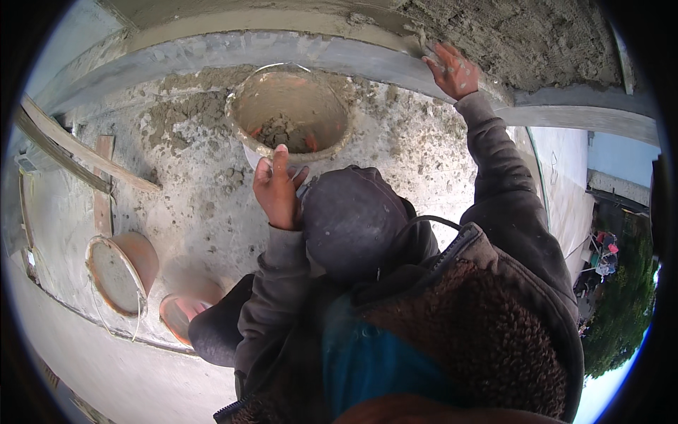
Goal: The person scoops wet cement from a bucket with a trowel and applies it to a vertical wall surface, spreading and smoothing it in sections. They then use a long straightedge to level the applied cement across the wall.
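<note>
A mortar bucket [332, 145] stands in front of me, its inside coated grey, with a lump of wet mortar [280, 132] at the bottom. At its near rim my left hand [277, 189] is closed, the thumb on the rim and the other fingers curled below, partly hidden. My right hand [455, 73] reaches far forward to the edge of a mortar-covered surface [522, 42]. Its fingers are bent and smeared with mortar. Whatever lies between them blends into the grey, so I cannot make it out.
A bucket of greyish contents [145, 258] and an orange-rimmed container [173, 318] stand at the left. Wooden boards [85, 152] lie beyond them. Mortar splashes dot the pale floor [395, 155]. A grey ledge [339, 56] crosses the far side. My dark-clad knee [357, 222] is close to the mortar bucket.
</note>
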### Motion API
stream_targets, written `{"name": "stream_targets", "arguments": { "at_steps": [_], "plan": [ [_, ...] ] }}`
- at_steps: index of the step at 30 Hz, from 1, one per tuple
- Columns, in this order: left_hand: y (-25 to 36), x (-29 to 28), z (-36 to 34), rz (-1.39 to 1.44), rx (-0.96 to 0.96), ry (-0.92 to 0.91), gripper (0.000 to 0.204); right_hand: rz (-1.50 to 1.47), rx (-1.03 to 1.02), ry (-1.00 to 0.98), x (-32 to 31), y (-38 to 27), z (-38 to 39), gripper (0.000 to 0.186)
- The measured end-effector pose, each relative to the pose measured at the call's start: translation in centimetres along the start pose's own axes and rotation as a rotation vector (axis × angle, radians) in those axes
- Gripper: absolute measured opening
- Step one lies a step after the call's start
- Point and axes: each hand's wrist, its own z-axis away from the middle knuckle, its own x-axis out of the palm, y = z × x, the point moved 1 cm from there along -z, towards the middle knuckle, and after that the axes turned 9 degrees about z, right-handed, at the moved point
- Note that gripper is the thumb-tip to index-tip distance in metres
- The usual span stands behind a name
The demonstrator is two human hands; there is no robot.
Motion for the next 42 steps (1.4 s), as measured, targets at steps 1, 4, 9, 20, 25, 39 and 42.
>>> {"name": "stream_targets", "arguments": {
  "at_steps": [1, 4, 9, 20, 25, 39, 42],
  "plan": [
    [0.1, 0.1, 0.0, -0.003, -0.006, -0.01, 0.033, -0.033, 0.012, -0.037, 0.1, -0.1, 0.2, 0.038],
    [0.0, 0.4, 0.3, -0.003, -0.023, -0.001, 0.028, -0.16, -0.006, -0.146, -3.7, -3.7, 1.1, 0.037],
    [0.2, 0.9, -0.1, 0.029, -0.006, 0.004, 0.031, -0.426, -0.165, -0.144, -8.5, -10.1, 4.3, 0.036],
    [3.9, -8.5, 0.2, 0.038, 0.068, 0.225, 0.04, -0.331, -0.256, -0.968, 1.1, -7.0, 16.9, 0.044],
    [5.2, -11.3, 0.1, 0.022, 0.189, 0.384, 0.025, -0.387, -0.393, -0.964, 3.3, -14.5, 16.3, 0.041],
    [5.6, -13.9, 0.4, -0.031, 0.129, 0.354, 0.028, -0.211, -0.196, -0.73, 8.9, -15.0, 4.1, 0.055],
    [5.7, -13.4, 0.4, -0.07, 0.116, 0.314, 0.029, -0.215, -0.157, -0.703, 8.7, -15.8, 3.4, 0.057]
  ]
}}
